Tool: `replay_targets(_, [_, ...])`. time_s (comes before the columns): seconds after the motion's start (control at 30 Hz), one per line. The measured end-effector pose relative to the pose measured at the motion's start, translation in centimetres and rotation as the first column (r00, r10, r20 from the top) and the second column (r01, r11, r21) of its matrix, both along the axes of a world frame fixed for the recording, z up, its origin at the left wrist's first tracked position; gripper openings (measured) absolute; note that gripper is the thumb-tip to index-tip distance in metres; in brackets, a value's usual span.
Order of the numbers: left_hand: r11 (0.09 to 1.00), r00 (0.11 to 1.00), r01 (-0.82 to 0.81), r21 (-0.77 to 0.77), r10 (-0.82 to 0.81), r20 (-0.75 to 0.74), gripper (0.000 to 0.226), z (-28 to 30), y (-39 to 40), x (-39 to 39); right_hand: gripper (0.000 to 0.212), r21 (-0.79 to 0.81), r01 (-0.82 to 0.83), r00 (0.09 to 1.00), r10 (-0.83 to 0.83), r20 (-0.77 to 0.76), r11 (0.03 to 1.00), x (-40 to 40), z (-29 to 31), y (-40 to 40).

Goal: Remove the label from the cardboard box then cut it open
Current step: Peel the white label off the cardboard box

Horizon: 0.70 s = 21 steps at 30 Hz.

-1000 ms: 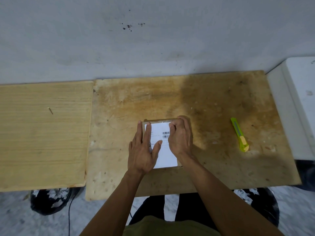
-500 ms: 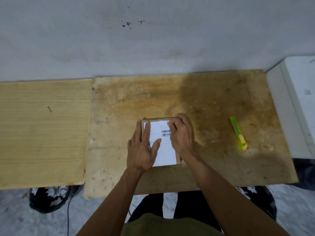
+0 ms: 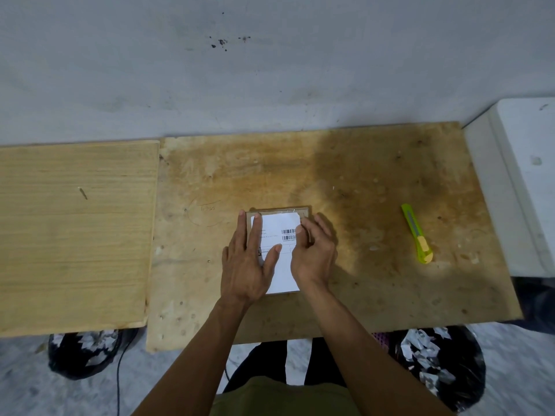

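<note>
1. I see the tabletop (image 3: 360, 181), a stained plywood sheet against a grey wall (image 3: 270, 70), with a paler board (image 3: 75, 235) butted to its left edge and a white unit (image 3: 522, 175) at its right.
2. Two black bags (image 3: 444, 364) of torn paper sit on the floor below; nothing there differs from a second ago.
3. The box (image 3: 277, 212) lies flat near the tabletop's middle, just where it lay before; its white label (image 3: 277, 232) covers most of the top face.
4. My left hand (image 3: 249, 259) lies open and flat on the label's left part, fingers spread, thumb across the paper, unchanged from the earlier frames.
5. My right hand (image 3: 315, 253) is curled at the label's right edge, fingertips by the barcodes; it has slid slightly toward me along that edge. I cannot tell if it pinches the paper.
6. The green cutter (image 3: 417, 234) lies well to the right, untouched and apart from both hands.
</note>
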<state>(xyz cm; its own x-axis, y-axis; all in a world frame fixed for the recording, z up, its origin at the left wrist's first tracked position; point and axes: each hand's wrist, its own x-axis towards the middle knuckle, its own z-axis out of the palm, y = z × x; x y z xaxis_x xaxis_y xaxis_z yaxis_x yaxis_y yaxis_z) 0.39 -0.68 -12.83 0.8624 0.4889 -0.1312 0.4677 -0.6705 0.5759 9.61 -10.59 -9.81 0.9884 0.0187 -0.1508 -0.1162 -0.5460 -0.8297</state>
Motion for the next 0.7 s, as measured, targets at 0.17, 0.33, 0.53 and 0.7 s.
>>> replay_targets(0.17, [1.000,1.000,0.003,0.001,-0.003,-0.007,0.075,0.02,-0.04,0.02,0.021,0.070,0.003,0.997,0.002,-0.075,0.998,0.23,0.52,0.59])
replay_targets(0.33, [1.000,1.000,-0.002,0.006,0.002,-0.005,0.075,-0.05,-0.06,-0.06,0.024,0.018,-0.023,0.999,0.024,-0.035,1.000,0.02,0.67,0.64])
replay_targets(0.53, [1.000,1.000,-0.010,0.005,0.010,-0.002,0.074,-0.25,0.01,-0.02,0.025,-0.023,-0.063,0.998,0.063,-0.012,0.998,0.22,0.37,0.52])
replay_targets(0.7, [1.000,1.000,-0.006,-0.005,0.006,-0.015,0.074,-0.25,0.03,-0.01,0.023,-0.005,-0.051,0.999,0.051,0.004,0.999,0.58,0.29,0.79])
